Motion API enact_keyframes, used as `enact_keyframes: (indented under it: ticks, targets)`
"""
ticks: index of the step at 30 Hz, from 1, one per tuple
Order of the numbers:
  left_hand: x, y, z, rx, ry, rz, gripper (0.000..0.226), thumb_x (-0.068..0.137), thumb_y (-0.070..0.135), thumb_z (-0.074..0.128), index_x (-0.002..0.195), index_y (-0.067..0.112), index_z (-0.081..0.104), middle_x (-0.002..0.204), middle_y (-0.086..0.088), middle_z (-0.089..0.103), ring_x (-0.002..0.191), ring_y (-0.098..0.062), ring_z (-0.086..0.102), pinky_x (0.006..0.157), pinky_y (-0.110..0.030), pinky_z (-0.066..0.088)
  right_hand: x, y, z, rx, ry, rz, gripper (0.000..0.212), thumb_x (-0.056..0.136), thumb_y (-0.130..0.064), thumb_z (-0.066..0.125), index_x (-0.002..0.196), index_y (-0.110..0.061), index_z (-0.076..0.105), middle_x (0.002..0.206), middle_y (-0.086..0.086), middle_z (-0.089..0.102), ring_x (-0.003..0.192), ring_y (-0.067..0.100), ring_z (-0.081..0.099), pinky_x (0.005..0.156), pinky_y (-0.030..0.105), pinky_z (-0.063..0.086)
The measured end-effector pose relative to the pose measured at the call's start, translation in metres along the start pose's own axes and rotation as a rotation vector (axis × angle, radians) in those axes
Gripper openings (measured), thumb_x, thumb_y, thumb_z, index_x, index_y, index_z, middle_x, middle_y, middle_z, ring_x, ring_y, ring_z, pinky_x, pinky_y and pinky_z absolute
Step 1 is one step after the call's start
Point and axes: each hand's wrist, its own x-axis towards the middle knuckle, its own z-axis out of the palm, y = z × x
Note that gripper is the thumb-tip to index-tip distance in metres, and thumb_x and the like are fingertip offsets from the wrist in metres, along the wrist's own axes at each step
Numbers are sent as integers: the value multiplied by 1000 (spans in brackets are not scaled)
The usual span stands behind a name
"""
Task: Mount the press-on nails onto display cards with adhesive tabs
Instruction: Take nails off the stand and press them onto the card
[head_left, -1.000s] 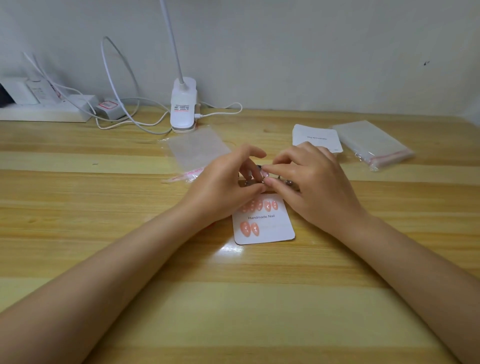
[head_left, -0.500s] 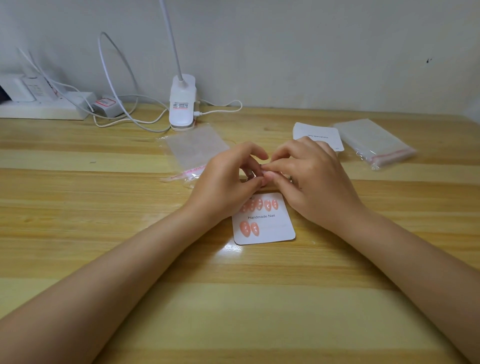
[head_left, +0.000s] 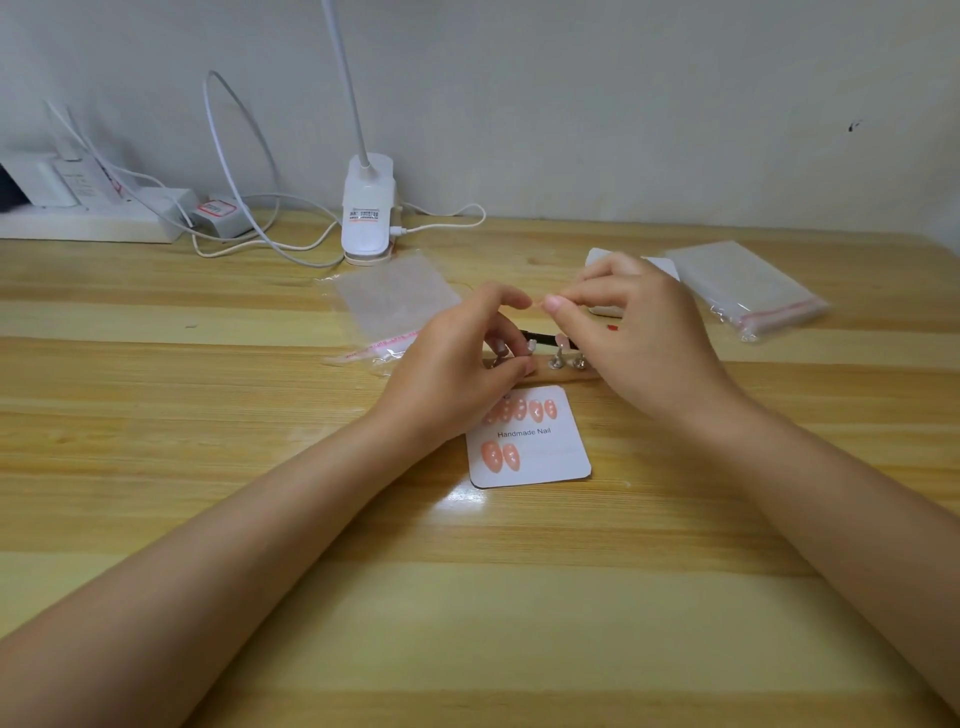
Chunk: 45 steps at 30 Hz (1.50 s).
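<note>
card (head_left: 540, 457) lay on table (head_left: 208, 519) before nail stand (head_left: 563, 371); lamp base (head_left: 366, 218) behind; bag stack (head_left: 748, 291) right

nail stand (head_left: 563, 364) blocks beyond card (head_left: 540, 457) — near side bare

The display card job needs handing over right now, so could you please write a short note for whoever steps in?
Left hand and right hand are raised above the wooden nail stand, fingertips meeting and pinching something small; what it is cannot be made out.
The display card lies flat on the table, nearer you than the stand.
Done: a top row of pink nails and two in the bottom row are mounted.
Left: the rest of the bottom row; one pink nail shows on the stand.
</note>
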Motion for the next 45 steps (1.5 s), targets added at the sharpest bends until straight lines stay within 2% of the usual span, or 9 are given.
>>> enact_keyframes:
  ticks: [3, 6, 8, 11, 13, 16, 21, 38, 45]
  targets:
    - [0, 4, -8, 9, -80, -12, 46, 80, 18, 70, 121, 17, 48, 88, 13, 59, 89, -3, 54, 74, -10, 39, -20, -2, -7, 28, 9, -62, 10, 86, -23, 63, 88, -20, 73, 82, -10, 54, 87, 6, 50, 83, 24, 38]
    - [-3, 10, -20, 210, -30, 113, 44, 80, 25, 69, 121, 15, 53, 104, 7, 59, 103, -12, 53, 89, -25, 36, -42, -2, -10, 35, -13, -147, 16, 83, -25, 63, 94, -20, 73, 81, -9, 55, 83, 7, 51, 81, 25, 38]
    - [-9, 15, -29, 296, 25, 228, 33, 81, 25, 65, 111, 14, 60, 99, 7, 60, 96, -15, 56, 87, -32, 38, -53, 0, -9, -5, -36, -205, 18, 81, -25, 62, 93, -19, 74, 80, -6, 56, 81, 11, 53, 79, 30, 39]
    - [-28, 15, -34, 297, -15, 316, 16, 81, 24, 60, 93, 15, 66, 88, 12, 59, 84, -11, 57, 78, -33, 40, -62, 5, -5, -88, -64, -258, 15, 80, -23, 64, 90, -19, 75, 81, -4, 59, 78, 12, 51, 75, 30, 36]
    - [-43, 12, -33, 303, -58, 311, 17, 81, 29, 56, 89, 18, 67, 86, 10, 63, 84, -9, 56, 78, -32, 39, -64, 7, -3, -106, -92, -258, 16, 81, -26, 63, 90, -20, 75, 82, -4, 60, 78, 9, 49, 74, 29, 34]
    - [-57, 7, -30, 319, -94, 298, 22, 81, 33, 56, 85, 16, 69, 83, 5, 65, 79, -16, 60, 75, -35, 44, -67, 7, -1, -144, -137, -263, 18, 82, -30, 61, 90, -22, 74, 83, -5, 60, 78, 10, 50, 74, 26, 31]
    - [-59, 5, -27, 296, -143, 308, 22, 80, 33, 59, 83, 16, 73, 83, 6, 66, 73, -18, 62, 70, -39, 48, -69, 6, 0, -195, -167, -300, 26, 84, -36, 52, 88, -22, 74, 84, -6, 61, 77, 11, 51, 74, 27, 32]
    - [-61, 4, -27, 319, -132, 309, 22, 81, 34, 58, 83, 20, 75, 82, 6, 67, 72, -16, 61, 68, -34, 46, -71, 5, -1, -284, -215, -329, 29, 85, -39, 48, 85, -26, 74, 84, -8, 61, 79, 8, 44, 77, 26, 28]
    - [-61, 4, -25, 310, -117, 302, 18, 81, 31, 62, 82, 19, 75, 80, 5, 66, 68, -17, 60, 65, -37, 47, -73, 1, -2, -386, -169, -430, 27, 88, -31, 49, 84, -21, 74, 82, -4, 62, 76, 18, 54, 77, 32, 34]
